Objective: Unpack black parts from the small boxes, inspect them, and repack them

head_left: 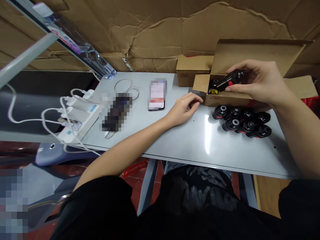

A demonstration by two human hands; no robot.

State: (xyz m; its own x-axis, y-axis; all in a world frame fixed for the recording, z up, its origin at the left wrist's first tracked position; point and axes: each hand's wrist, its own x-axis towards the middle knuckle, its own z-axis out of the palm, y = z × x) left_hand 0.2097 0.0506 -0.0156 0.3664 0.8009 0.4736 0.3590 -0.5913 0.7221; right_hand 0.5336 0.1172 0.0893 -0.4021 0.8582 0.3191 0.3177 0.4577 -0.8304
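My right hand [260, 81] grips a black and red tool part [228, 81] and holds it over the open cardboard box [250, 53] at the far right of the table. My left hand [183, 108] rests on the grey table [175, 140], its fingers touching the box's near left corner flap [197, 93]. Several similar black and red parts [242, 121] lie in a cluster on the table just in front of the box.
A closed small carton [192, 68] sits behind the open box. A phone [157, 95], a blurred dark device [116, 111] with white cable, and a white power strip [77, 116] with plugged chargers lie to the left. Cardboard sheets line the back wall.
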